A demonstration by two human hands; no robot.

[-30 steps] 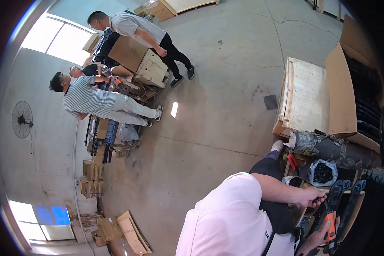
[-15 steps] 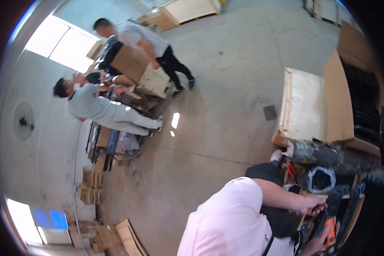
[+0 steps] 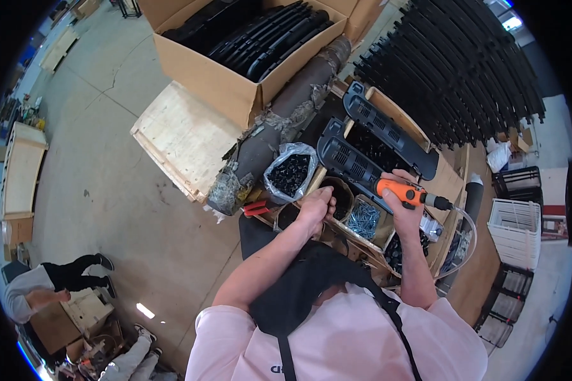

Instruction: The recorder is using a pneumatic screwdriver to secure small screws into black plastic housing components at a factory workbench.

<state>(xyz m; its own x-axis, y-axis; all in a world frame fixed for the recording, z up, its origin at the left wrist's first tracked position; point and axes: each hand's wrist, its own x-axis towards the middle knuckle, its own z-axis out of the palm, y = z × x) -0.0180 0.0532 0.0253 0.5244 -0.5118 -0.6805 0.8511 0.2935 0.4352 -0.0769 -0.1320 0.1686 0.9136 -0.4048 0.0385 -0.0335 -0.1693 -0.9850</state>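
1. The driver (image 3: 397,189), orange and black, lies crosswise in the grip, its hose (image 3: 473,240) leaving from the person's right.
2. From here, the near panel (image 3: 342,157) lies to the left of that grip and beyond it, long axis slanting back toward the driver. The right hand (image 3: 403,211) seems the nearer one, overlapping the panel's lower end in view; contact I can't tell.
3. That hand is wrapped firmly around the driver, with no gap.
4. The left hand (image 3: 318,206) is curled closed by the tub (image 3: 348,187); whether it pinches anything, I can't see.
5. Between the hands, on the body side, sit screws (image 3: 362,220).
6. Beyond the driver lies the far panel (image 3: 382,125); past the left hand, a bag (image 3: 304,150) of black parts.
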